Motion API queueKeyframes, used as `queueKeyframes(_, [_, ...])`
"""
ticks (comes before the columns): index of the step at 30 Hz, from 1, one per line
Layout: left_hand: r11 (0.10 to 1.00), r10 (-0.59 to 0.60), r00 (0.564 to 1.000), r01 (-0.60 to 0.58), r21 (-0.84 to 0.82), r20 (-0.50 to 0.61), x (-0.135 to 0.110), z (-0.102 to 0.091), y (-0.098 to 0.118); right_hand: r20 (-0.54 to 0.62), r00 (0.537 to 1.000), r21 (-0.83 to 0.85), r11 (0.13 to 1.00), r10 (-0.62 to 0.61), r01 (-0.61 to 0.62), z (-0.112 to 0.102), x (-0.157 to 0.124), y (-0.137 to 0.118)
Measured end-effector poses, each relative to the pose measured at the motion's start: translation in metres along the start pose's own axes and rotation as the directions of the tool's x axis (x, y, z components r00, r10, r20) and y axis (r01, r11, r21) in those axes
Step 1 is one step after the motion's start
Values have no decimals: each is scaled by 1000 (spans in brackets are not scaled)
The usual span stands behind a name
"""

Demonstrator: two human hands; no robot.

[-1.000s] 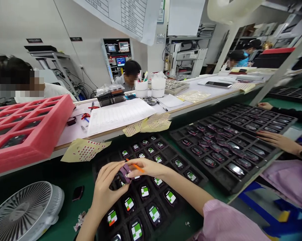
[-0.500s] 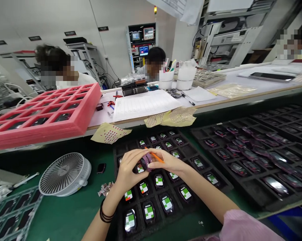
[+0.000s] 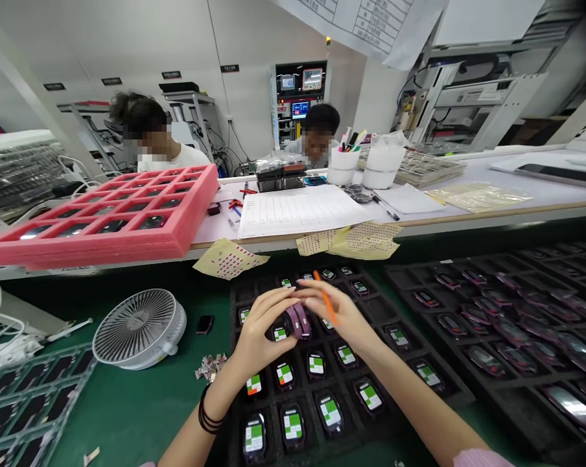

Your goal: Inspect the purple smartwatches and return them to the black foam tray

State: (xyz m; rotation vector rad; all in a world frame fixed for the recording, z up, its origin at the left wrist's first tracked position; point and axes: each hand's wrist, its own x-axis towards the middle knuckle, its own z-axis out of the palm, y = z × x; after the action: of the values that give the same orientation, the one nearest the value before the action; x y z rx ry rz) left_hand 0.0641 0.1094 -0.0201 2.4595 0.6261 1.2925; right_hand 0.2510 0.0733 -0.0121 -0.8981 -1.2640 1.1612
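Observation:
My left hand (image 3: 258, 331) is closed around the edges of a purple watch case (image 3: 299, 322), which it holds edge-on between thumb and fingers. A light gap or stripe runs along the case's side; whether it is one piece or two I cannot tell. My right hand (image 3: 344, 314) grips a thin orange stick tool (image 3: 326, 297), with its fingertips close to the case's top edge. Under both hands lies a black foam tray (image 3: 268, 397) of watch units, their lit screens showing green and white blocks, such as one watch (image 3: 330, 412) at the front.
A second black tray (image 3: 509, 399) with purple-edged watches lies at right. To the left are a white fan (image 3: 140, 327), a small black watch body (image 3: 205, 324), paper scraps (image 3: 211, 367) and a clear tray (image 3: 54, 395). A pink foam tray (image 3: 181, 241) rests on the raised shelf; two people sit beyond.
My right hand has drawn back slightly from the purple case, and the orange stick now stands more upright. The case stays in my left hand. The whole view has shifted a little.

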Motion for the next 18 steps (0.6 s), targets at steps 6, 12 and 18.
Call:
queueKeyframes(6, [954, -238, 969, 247, -170, 71, -4, -1, 0, -72, 916, -156, 912, -394, 380, -7, -22, -9])
queueKeyframes(12, [905, -349, 934, 357, -232, 76, -6, 0, 2, -32, 845, -335, 803, -533, 493, 1, -31, -5])
queueKeyframes(18, [920, -329, 942, 335, -205, 65, -6, 0, 4, -5, 841, -382, 779, -540, 498, 1, -31, -4])
